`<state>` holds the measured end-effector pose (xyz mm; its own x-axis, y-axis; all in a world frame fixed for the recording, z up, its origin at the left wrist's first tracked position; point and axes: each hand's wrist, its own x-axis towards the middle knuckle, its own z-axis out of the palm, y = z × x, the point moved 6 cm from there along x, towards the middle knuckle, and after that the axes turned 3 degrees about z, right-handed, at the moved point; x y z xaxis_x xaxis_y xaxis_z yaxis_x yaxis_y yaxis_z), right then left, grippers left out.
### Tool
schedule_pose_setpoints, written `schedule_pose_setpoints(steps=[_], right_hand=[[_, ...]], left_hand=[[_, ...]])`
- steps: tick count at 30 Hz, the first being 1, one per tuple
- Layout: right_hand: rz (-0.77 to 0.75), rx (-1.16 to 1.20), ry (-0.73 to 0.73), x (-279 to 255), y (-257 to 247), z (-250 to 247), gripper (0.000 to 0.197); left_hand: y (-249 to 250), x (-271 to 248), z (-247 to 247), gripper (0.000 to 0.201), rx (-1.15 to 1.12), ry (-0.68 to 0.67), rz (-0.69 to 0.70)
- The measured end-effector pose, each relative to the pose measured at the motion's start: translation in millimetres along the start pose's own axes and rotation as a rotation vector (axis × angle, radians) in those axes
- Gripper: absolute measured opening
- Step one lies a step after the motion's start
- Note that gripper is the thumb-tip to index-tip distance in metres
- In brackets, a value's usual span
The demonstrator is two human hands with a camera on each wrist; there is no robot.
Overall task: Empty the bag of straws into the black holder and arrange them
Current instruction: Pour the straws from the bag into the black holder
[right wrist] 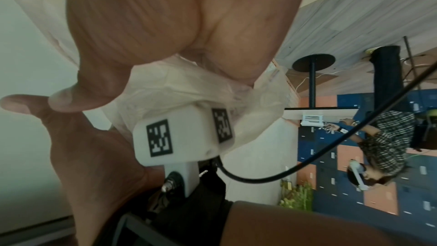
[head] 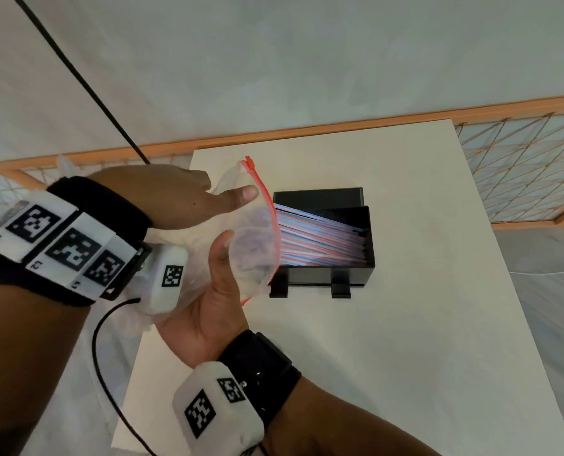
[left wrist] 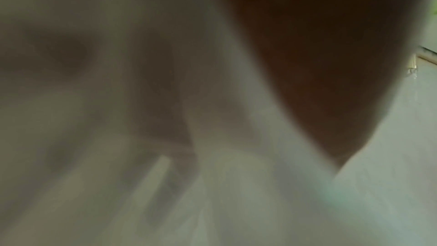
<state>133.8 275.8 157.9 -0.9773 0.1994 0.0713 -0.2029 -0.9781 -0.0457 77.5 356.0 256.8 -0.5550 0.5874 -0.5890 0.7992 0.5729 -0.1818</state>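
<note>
Straws (head: 320,236), striped in red, blue and white, lie in a slanted heap inside a black holder (head: 326,274), their far ends against its right wall and their near ends hidden behind the mouth of a clear zip bag (head: 254,232). The holder stands on a white table (head: 405,324), toward the far left corner, with two short black feet at its front edge. The bag has a red zip strip with a red slider at its top end, and its open mouth faces the holder's left side. The left hand (head: 181,199) holds the bag from above, its thumb stretched straight over the plastic toward the zip strip; its other fingers are hidden behind the bag. The right hand (head: 205,307) cups the bag from below, palm up, its thumb pressed against the bag's near side. In the right wrist view the right hand (right wrist: 151,25) curls around crumpled clear plastic (right wrist: 189,85). The left wrist view is a blur of pale plastic and skin. A black cable (head: 76,77) runs diagonally above the left arm. Behind the table runs an orange-framed partition (head: 520,166).
</note>
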Motion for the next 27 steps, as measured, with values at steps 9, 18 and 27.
schedule_pose_setpoints(steps=[9,18,27], right_hand=[[0.086,-0.158,0.042,4,27,-2,0.065],[0.145,-0.725,0.520,25,27,-108,0.019],[0.202,-1.188,0.791,21,17,-168,0.029]], left_hand=[[-81,-22,39,0.108,-0.287,0.171,0.005],[-163,2,188,0.042,-0.900,0.593,0.040],[-169,74,300,0.033,-1.209,0.571,-0.112]])
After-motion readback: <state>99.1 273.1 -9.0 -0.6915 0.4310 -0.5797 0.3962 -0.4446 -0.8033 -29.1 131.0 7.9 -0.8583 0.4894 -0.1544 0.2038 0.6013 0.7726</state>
